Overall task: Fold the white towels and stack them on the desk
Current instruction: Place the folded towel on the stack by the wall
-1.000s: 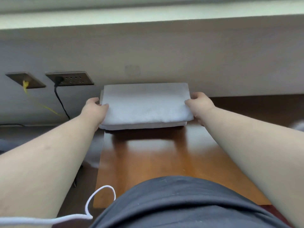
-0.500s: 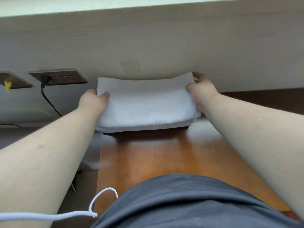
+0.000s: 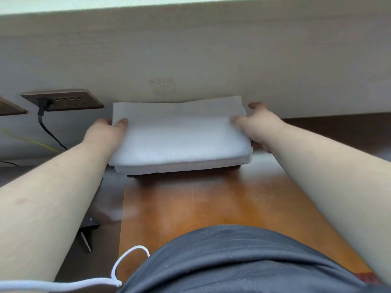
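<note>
Towel [image 3: 179,140] pushed back now, far edge riding up the wall [image 3: 211,60]! Left hand [image 3: 105,134] and right hand [image 3: 258,125] pinch its two ends, thumbs on top; between them it lands at the desk's [image 3: 190,208] far end. Placement looks nearly done.

— What do we have at the far end of the tabletop [image 3: 211,208]?

— A folded white towel [image 3: 179,138], thick and rectangular, with its long side running left to right. We can see layered edges along its near side.

— Is it lying flat?

— Its near edge sits just above the brown wood with a dark shadow beneath. The far edge is against the pale wall, its right corner raised.
</note>
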